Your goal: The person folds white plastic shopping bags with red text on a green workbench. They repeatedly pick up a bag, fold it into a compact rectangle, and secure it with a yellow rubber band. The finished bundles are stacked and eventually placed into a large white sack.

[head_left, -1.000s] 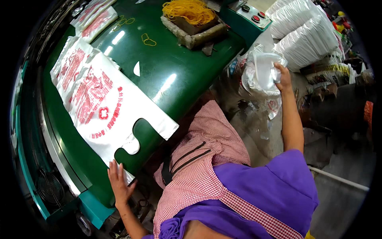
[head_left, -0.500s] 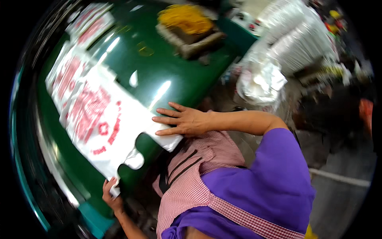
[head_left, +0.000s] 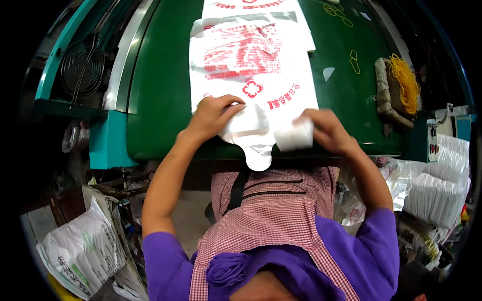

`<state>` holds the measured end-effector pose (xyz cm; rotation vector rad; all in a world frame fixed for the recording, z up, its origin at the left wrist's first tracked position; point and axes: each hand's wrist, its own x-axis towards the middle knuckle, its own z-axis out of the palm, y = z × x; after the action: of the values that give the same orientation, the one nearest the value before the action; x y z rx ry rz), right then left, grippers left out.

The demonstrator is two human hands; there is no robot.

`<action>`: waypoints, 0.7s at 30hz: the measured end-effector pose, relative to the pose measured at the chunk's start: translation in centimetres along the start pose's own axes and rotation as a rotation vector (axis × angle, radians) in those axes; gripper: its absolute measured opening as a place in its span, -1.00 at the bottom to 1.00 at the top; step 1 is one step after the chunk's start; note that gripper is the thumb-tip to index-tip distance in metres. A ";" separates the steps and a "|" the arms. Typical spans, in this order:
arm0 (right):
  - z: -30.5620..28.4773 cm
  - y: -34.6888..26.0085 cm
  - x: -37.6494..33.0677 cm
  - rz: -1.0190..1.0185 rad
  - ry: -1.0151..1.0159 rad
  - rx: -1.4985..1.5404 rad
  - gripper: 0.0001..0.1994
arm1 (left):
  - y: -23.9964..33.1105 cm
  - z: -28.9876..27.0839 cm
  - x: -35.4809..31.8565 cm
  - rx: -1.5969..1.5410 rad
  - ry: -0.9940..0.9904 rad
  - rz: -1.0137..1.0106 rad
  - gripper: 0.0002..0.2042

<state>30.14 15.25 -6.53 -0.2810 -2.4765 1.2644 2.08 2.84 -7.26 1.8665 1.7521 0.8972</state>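
Observation:
A white plastic vest bag (head_left: 296, 98) with red print lies flat on a green conveyor belt (head_left: 160, 75), apparently on top of a stack. Its rounded tab hangs over the belt's near edge. My left hand (head_left: 213, 116) is closed on the bag's left handle, fingers curled and pressed down at the folded plastic. On the other side, my right hand (head_left: 329, 131) grips the right handle, which is folded up and smeared by motion; its fingertips are partly blurred. More white bags (head_left: 246, 6) with red print lie just beyond, overlapped by this one.
Yellow rubber bands (head_left: 404, 83) lie heaped on a padded block at the belt's right side, with several loose ones farther back. Teal machine frame (head_left: 113, 140) borders the left. Packed white bundles (head_left: 437, 185) stand at right, and a printed white sack (head_left: 83, 251) sits low left.
My view has turned, so the belt now lies straight ahead. My right hand has gone from lying flat on the bag to gripping its handle; my left hand has moved up onto the bag.

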 end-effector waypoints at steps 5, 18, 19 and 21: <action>4.6 1.0 7.8 0.246 -0.037 -0.479 -0.70 | 0.1 2.5 0.4 0.469 0.159 0.172 -0.69; 0.6 0.3 6.3 -0.002 0.106 -0.399 -0.49 | -0.4 -0.4 4.6 0.164 -0.246 -0.128 -0.75; 0.9 -0.8 6.6 -0.072 0.022 -0.484 -0.42 | -1.2 -0.7 5.6 0.061 -0.311 -0.199 -0.73; 2.8 0.1 6.2 0.000 -0.084 -0.737 -0.32 | -0.1 0.6 6.2 0.386 -0.050 -0.271 -0.65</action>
<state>23.31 15.24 -6.86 -0.4052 -2.9187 0.3133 2.39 9.00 -6.70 1.7866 2.1999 0.4293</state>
